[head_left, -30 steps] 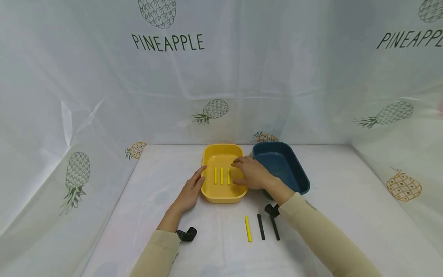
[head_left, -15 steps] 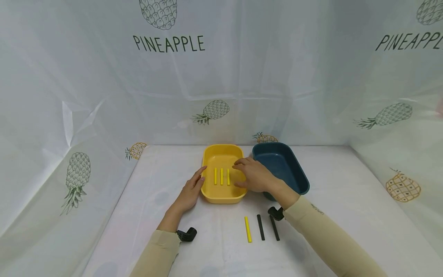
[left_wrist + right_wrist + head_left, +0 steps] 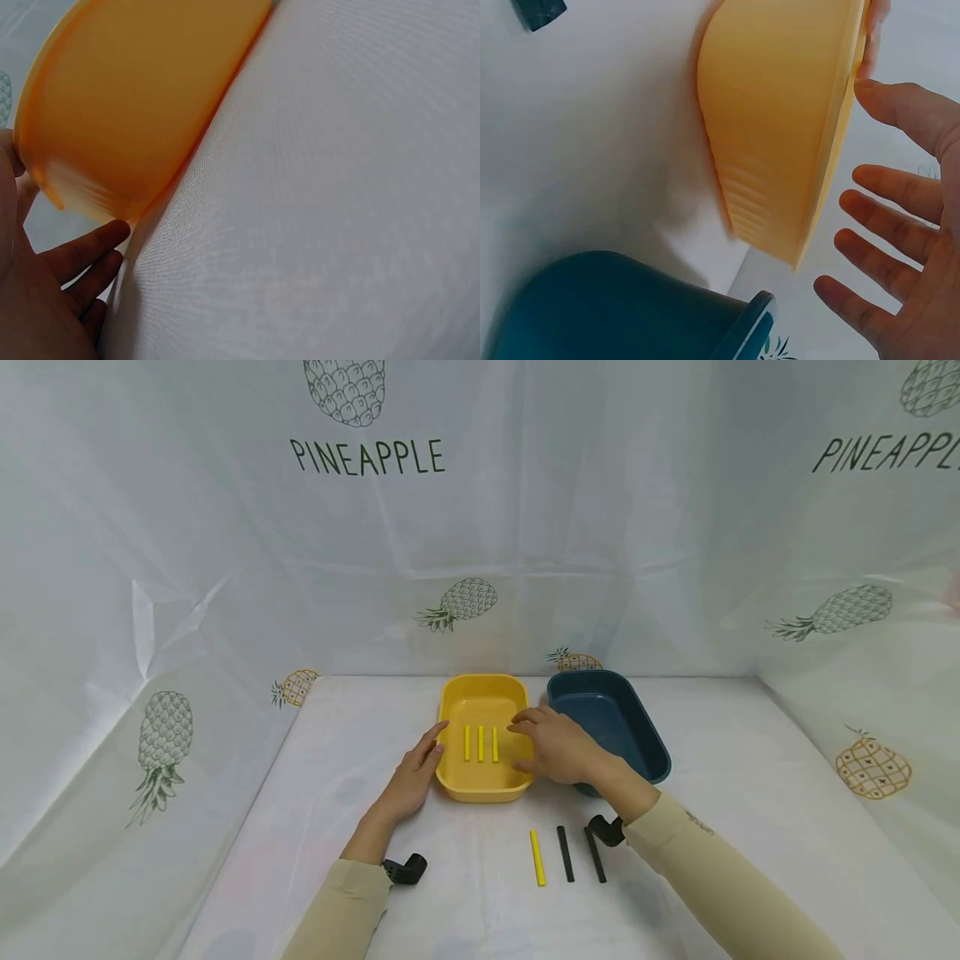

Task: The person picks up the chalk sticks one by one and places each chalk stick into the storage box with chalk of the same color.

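A yellow plastic basin (image 3: 483, 787) holds three short yellow sticks (image 3: 481, 743), lying side by side. My left hand (image 3: 408, 778) rests along its left side; in the left wrist view, fingers (image 3: 90, 247) reach out fairly straight by the basin's lower wall. Over the right rim hovers my right hand (image 3: 561, 750), nothing in it. The right wrist view shows its fingers (image 3: 889, 225) spread apart, with the thumb near the rim of the basin (image 3: 780, 112).
A dark blue basin (image 3: 600, 693) stands just right of the yellow one, partly behind my right hand and forearm. Nearer on the white-covered table lie another yellow stick (image 3: 537, 857) and two black sticks (image 3: 566, 853). A pineapple-print curtain (image 3: 480, 527) closes off the back.
My right hand has drawn slightly right and toward me, back from the sticks in the basin. The left hand and the sticks have stayed put.
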The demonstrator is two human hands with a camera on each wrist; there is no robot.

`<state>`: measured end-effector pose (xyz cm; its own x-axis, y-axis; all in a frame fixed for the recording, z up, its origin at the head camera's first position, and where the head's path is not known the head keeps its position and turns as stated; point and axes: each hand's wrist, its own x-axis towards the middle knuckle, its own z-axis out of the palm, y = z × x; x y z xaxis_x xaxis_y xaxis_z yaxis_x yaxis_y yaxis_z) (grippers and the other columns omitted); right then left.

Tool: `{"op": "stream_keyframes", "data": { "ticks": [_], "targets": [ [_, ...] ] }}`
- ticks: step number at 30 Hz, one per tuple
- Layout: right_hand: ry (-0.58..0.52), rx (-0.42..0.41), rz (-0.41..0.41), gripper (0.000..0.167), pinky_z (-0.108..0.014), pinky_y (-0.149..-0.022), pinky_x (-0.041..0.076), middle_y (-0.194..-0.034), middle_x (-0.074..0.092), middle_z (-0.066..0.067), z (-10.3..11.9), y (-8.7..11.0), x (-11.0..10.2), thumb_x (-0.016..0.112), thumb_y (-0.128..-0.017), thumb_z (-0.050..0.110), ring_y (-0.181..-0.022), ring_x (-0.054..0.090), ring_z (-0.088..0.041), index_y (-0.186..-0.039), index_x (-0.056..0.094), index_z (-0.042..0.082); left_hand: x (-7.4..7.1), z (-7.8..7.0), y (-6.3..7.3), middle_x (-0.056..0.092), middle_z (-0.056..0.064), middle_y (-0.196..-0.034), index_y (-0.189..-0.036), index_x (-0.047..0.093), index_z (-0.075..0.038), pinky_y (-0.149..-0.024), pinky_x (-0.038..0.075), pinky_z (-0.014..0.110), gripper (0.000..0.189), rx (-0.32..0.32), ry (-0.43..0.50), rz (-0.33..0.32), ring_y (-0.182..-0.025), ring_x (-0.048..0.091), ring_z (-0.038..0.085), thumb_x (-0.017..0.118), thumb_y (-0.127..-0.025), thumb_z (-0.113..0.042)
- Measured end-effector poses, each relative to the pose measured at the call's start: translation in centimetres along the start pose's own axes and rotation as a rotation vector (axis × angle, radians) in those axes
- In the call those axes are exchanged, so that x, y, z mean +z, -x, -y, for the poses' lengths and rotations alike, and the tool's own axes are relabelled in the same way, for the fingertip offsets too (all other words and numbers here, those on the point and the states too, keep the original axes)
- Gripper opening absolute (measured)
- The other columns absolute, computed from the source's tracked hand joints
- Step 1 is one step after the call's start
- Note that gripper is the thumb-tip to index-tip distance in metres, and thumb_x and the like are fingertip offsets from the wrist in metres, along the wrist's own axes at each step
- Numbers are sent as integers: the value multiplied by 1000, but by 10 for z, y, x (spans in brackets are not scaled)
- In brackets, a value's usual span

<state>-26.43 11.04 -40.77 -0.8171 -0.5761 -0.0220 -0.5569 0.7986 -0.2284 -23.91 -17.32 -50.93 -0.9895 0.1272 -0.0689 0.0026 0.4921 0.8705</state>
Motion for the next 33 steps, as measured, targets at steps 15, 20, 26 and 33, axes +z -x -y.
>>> {"op": "stream_keyframes", "data": {
  "ticks": [15,20,26,33],
  "targets": [
    [-14,-11,-7,60,-53,-115,46,-149,57,-7,1,15,-1,81,-90,42,-139,51,-30,-139,65,12,-1,0,1,39,5,-167,-151,30,-65,-125,22,68,43,-1,10,0,-156,32,36,38,-111,-49],
    [-26,-13,-13,60,-52,-115,47,-149,57,-6,1,19,0,81,-89,42,-139,51,-30,-139,65,13,-1,1,-1,37,5,-168,-152,29,-63,-125,21,69,44,3,2,4,-156,31,37,37,-112,-47],
    [-23,-21,-27,60,-50,-113,49,-147,59,-5,2,25,0,82,-89,43,-135,55,-27,-139,66,14,-1,0,-1,37,6,-168,-150,29,-66,-125,21,68,43,-7,8,3,-157,31,36,37,-112,-49],
    [-13,-36,-44,59,-45,-106,55,-141,62,-5,5,33,-2,82,-88,42,-125,60,-24,-137,67,13,0,2,-3,35,5,-169,-152,29,-63,-126,20,66,44,-1,16,7,-158,29,36,37,-112,-47]
  ]
}}
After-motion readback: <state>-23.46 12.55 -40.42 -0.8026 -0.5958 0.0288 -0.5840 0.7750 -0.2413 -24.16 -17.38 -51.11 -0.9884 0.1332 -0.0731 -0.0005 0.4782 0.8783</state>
